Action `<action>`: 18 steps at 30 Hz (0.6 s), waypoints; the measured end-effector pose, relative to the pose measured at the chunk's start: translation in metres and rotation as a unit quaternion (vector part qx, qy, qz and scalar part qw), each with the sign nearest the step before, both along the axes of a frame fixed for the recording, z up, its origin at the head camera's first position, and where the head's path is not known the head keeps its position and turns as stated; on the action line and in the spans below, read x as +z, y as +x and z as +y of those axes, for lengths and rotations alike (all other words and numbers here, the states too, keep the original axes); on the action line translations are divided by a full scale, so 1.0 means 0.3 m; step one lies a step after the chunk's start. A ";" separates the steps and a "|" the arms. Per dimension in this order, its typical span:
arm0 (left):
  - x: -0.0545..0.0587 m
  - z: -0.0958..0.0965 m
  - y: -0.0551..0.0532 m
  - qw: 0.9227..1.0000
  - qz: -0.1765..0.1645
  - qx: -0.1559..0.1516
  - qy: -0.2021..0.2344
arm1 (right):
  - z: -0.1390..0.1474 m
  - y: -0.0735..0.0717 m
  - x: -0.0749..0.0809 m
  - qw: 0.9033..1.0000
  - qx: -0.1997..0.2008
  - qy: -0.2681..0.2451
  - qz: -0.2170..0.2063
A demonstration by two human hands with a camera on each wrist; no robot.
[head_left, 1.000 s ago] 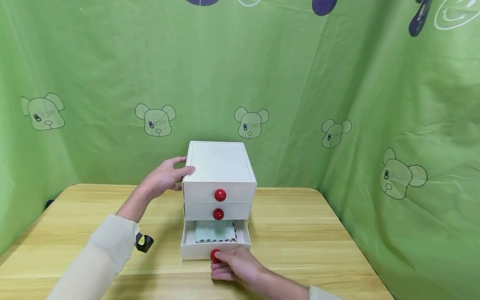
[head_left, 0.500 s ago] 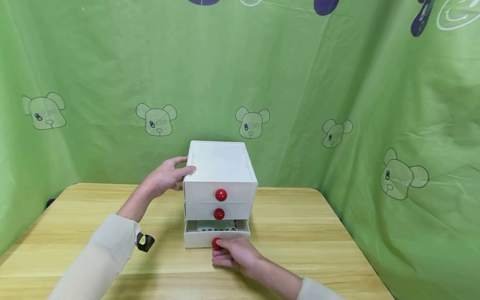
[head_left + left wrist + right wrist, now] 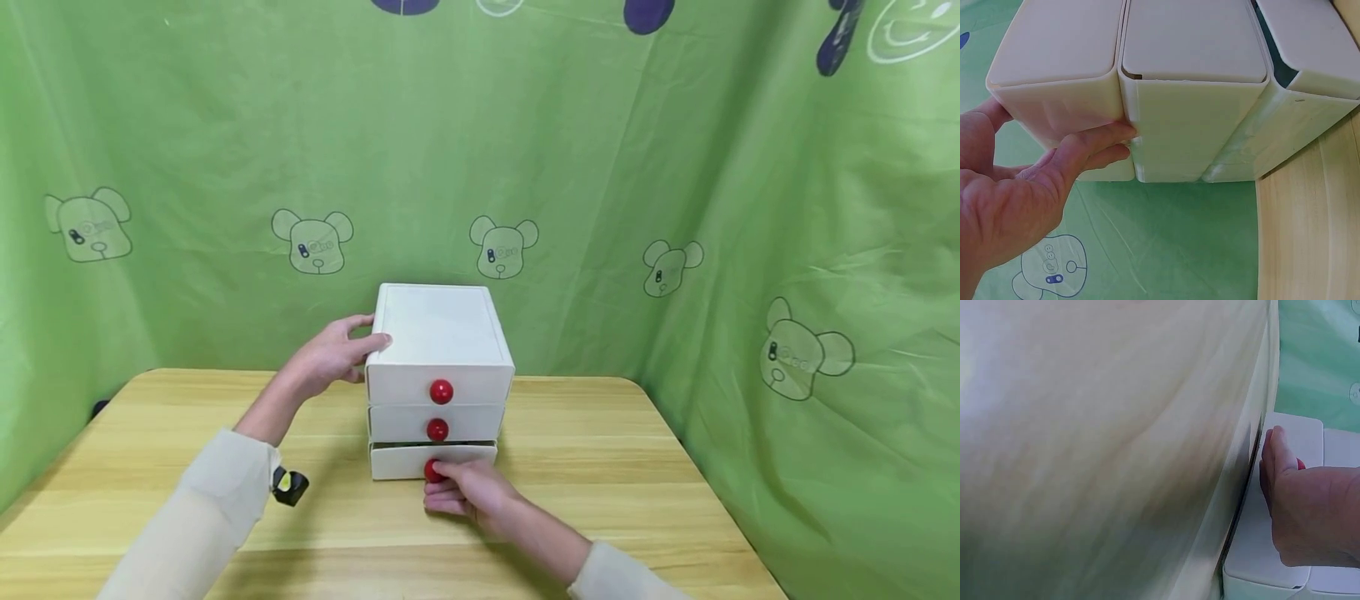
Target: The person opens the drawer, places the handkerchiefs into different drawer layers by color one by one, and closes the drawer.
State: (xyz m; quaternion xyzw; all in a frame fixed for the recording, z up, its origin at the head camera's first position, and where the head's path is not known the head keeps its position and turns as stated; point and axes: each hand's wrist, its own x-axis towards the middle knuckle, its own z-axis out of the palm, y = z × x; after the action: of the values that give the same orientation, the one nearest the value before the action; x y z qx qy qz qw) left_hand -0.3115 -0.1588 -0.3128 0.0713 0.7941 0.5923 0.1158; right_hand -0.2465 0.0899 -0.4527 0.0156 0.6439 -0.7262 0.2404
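Note:
A white three-tier drawer unit (image 3: 442, 325) stands on the table, a red ball knob on each drawer. Its bottom drawer (image 3: 397, 463) sticks out slightly, a narrow dark gap along its top edge; the contents are hidden. My right hand (image 3: 476, 493) pinches the bottom red knob (image 3: 432, 471) between thumb and fingers. In the right wrist view that hand mostly covers the knob (image 3: 1301, 464). My left hand (image 3: 330, 354) rests on the unit's upper left side, thumb over the top edge. The left wrist view shows its extended fingers against the side wall (image 3: 1191, 131).
The top drawer knob (image 3: 441, 392) and middle knob (image 3: 437, 430) are on closed drawers. The wooden table (image 3: 600, 467) extends around the unit. A green curtain (image 3: 420, 167) with bear drawings hangs behind and along the sides. A black wrist device (image 3: 288, 485) shows at the left sleeve.
The right hand has pushed the bottom drawer inward by its knob, from well out to nearly in. The folded pale cloth inside has gone out of sight. The left hand stays put.

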 end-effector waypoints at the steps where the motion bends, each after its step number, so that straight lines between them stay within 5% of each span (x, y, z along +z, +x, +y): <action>1: 0.001 0.000 0.001 1.000 0.000 0.000 -0.001 | -0.001 -0.005 0.000 1.000 -0.002 -0.002 0.000; 18: 0.000 0.003 0.001 1.000 0.001 0.001 0.001 | 0.000 -0.032 -0.010 1.000 -0.004 -0.018 -0.005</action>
State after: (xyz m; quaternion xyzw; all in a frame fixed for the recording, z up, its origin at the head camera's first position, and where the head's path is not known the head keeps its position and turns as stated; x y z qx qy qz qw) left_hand -0.3111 -0.1580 -0.3127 0.0711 0.7935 0.5936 0.1143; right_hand -0.2561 0.0899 -0.4556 0.0178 0.6290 -0.7390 0.2407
